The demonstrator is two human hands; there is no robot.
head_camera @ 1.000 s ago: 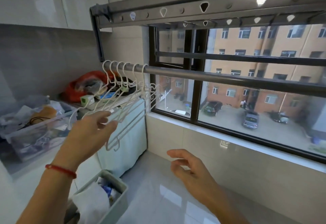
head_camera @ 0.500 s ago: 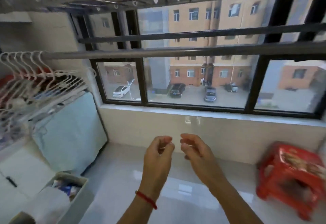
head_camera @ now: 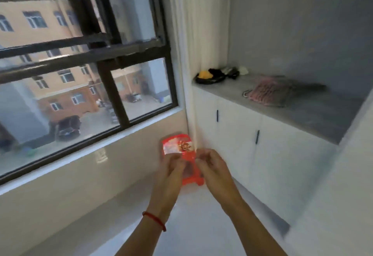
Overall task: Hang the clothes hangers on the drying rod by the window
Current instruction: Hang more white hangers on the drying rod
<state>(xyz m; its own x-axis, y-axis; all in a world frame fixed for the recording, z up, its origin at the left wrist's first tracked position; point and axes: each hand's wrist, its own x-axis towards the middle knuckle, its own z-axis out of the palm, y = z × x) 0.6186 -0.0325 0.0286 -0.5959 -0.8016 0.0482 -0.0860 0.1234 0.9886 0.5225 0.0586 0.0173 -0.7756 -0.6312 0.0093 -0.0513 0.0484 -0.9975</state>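
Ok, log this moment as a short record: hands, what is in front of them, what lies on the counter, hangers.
left hand: fingers loosely curled, holding nothing visible
right hand: fingers loosely curled, close beside the left, holding nothing visible
red stool: on the floor in the corner below the window, behind the hands
counter: carries a pink bundle and a dark pile with a yellow item
hangers: none in view
image: blurred
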